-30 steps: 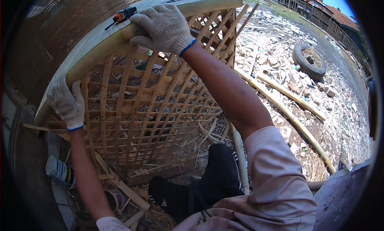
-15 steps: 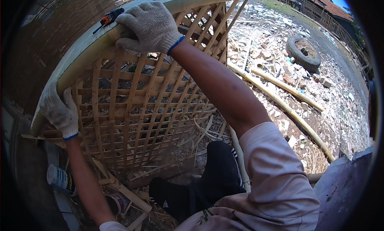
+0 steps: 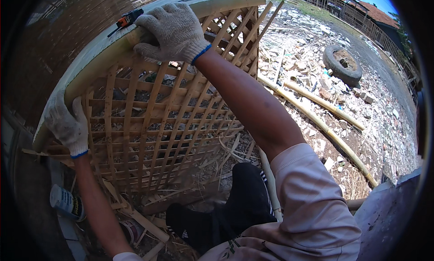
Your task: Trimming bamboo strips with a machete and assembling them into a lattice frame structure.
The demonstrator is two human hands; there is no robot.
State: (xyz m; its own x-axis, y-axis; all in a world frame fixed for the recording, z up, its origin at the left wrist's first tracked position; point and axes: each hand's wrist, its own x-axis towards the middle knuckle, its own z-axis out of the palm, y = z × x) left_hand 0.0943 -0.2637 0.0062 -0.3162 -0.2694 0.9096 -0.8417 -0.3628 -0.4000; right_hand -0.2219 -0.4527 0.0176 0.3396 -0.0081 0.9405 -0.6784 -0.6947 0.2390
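Left hand (image 3: 67, 125) in off-white knit glove with blue cuff: over the left end of a pale yellow-green bamboo rail (image 3: 106, 53), thumb spread on the near side; can't tell how firmly. Right hand (image 3: 177, 32), same glove: clamped on the rail, fingers over the top, thumb below. Rail runs along the near edge of a pale slatted top (image 3: 93, 53), above a tan wooden lattice panel (image 3: 132, 93). Orange-and-black tool (image 3: 126, 20) lies near that edge, just left of the right hand.
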